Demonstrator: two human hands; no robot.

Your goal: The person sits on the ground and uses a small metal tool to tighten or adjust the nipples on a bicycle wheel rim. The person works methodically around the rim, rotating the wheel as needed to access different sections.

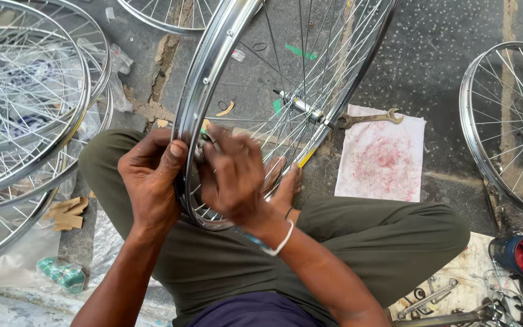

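Gripping the wheel rim, left hand clamps it; blurred right hand seemingly pinches a spoke.

Head view, steeply downward (close)

Left hand and right hand close together, fingers curled.
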